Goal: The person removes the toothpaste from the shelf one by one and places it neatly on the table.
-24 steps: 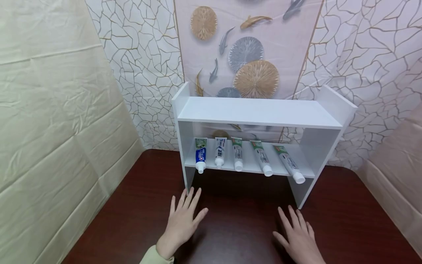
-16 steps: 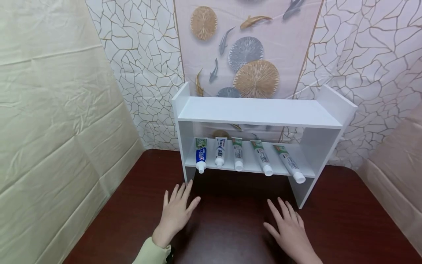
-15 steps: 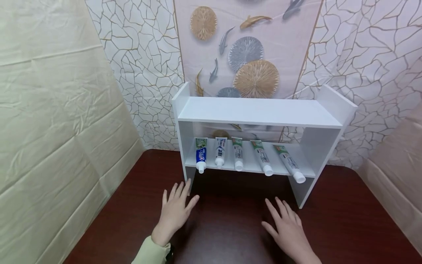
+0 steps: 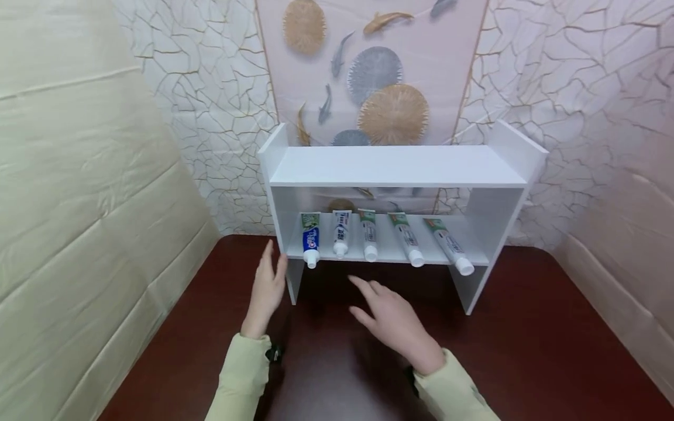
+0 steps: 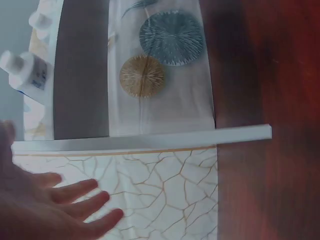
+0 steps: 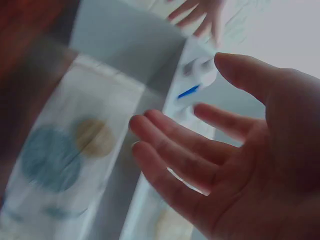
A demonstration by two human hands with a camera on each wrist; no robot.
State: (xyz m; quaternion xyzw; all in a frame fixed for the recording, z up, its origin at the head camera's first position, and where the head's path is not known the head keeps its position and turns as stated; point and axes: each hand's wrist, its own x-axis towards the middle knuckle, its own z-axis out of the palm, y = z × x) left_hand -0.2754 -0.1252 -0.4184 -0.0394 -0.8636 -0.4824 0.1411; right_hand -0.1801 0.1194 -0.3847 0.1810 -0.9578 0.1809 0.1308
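Observation:
Several toothpaste tubes lie in a row on the lower board of a white shelf [image 4: 397, 166], caps toward me. At the far left is a blue and green toothpaste tube [image 4: 310, 237]; beside it is a white toothpaste tube [image 4: 341, 231]. To the right lie green and white ones, among them a slanted toothpaste tube [image 4: 450, 245]. My left hand [image 4: 265, 289] is raised by the shelf's left side panel, fingers extended, holding nothing. My right hand [image 4: 392, 318] hovers in front of the shelf below the tubes, its fingers loosely bent and holding nothing.
The shelf stands on a dark red-brown table [image 4: 326, 374]. Behind it hangs a patterned cloth [image 4: 210, 117] with fish and round shapes. A beige cloth wall [image 4: 95, 234] closes off the left side.
My left hand has risen toward the shelf's left side and turned edgewise. My right hand has moved left and forward. The head view has shifted slightly; the tubes stay in place.

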